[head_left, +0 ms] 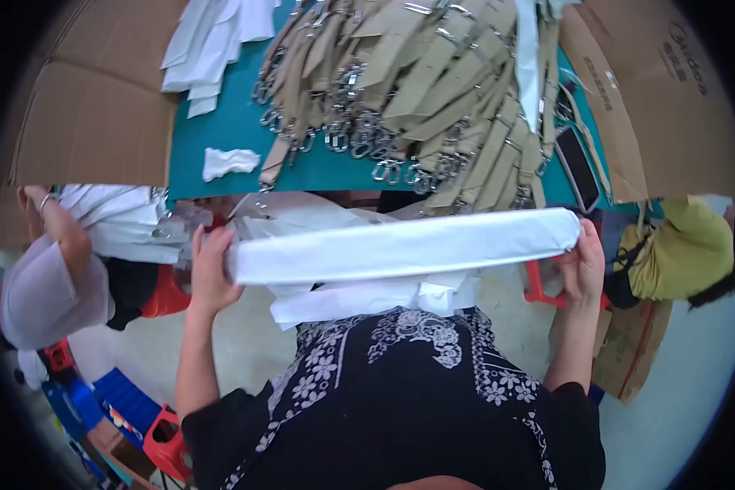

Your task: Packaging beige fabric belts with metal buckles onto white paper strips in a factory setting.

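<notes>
A long, flat strip folded in white paper (pixel 408 247) stretches between my two hands, above my lap. My left hand (pixel 212 265) pinches its left end between thumb and fingers. At the other end, my right hand (pixel 581 263) grips the strip's rounded tip. Whatever the paper wraps, if anything, is hidden. Beneath the strip, loose white paper sheets (pixel 335 306) lie on my lap. Ahead on the green table (pixel 220 155) is a big heap of beige straps (pixel 433 90) with silver metal clasps at their ends.
White paper strips (pixel 212 53) and a crumpled white paper (pixel 230 163) lie on the table's left. A phone (pixel 576 167) rests at its right edge. Cardboard boxes (pixel 98 106) flank the table. One person (pixel 53 278) sits at left, another (pixel 678 253) at right. A red stool (pixel 167 445) stands lower left.
</notes>
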Demonstrator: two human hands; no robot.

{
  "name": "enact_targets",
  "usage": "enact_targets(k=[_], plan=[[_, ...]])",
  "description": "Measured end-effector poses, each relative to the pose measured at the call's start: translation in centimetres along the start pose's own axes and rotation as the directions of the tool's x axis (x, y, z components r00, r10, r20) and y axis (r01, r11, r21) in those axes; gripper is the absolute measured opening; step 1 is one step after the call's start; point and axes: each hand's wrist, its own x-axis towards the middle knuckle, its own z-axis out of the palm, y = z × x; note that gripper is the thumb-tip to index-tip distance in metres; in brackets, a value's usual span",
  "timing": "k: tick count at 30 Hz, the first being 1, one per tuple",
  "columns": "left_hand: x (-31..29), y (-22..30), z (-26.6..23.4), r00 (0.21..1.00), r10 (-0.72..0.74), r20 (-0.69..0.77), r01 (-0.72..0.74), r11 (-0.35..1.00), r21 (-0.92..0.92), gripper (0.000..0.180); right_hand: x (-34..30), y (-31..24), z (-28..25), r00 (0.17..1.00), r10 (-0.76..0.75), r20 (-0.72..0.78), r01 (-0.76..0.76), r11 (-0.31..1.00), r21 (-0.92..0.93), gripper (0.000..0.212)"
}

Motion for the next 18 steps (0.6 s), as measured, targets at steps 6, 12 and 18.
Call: enact_targets(k=[6,12,18], plan=[[3.3,11.4,-0.3,0.831,0.201,0.518,0.148,0.819,-0.555,0.058,-7.2,-0.1,-20.0,0.922,0.080,-0.378,-0.104,0.994,-0.043,0.016],[7.0,14.5,8.8,0.785,0.478,0.394,-0.097,0.724,-0.683,0.019,-8.2,6.9,-29.5,0.915,-0.246,-0.319,-0.367,-0.182,-0.912,0.016],[11.5,14.0,7.8,0.848,0.403,-0.343,-0.478,0.861,-0.170,0.020,-2.3,7.2,-10.7,0.957,0.188,-0.222,-0.287,0.483,-0.828,0.032]])
